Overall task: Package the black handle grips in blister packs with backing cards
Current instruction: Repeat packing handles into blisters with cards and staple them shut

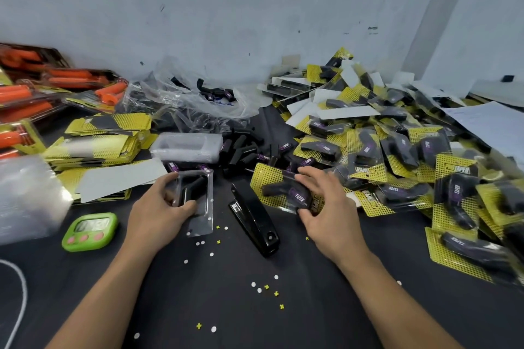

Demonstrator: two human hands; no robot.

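Note:
My left hand (pixel 163 207) grips a clear blister shell (pixel 198 204) with black handle grips inside it, held just above the dark table. My right hand (pixel 323 204) rests with spread fingers on a finished pack (pixel 283 193), a yellow and black backing card under a blister with black grips. Loose black grips (pixel 241 150) lie in a heap behind the hands. Stacked yellow backing cards (pixel 105 136) sit at the left, and a stack of empty clear blisters (pixel 187 146) stands beside them.
A black stapler (pixel 255 221) lies between my hands. A green timer (pixel 90 231) sits at the left front. A big pile of finished packs (pixel 411 150) fills the right side. Orange grip packs (pixel 34 93) are at the far left. Punch scraps dot the table (pixel 255 306).

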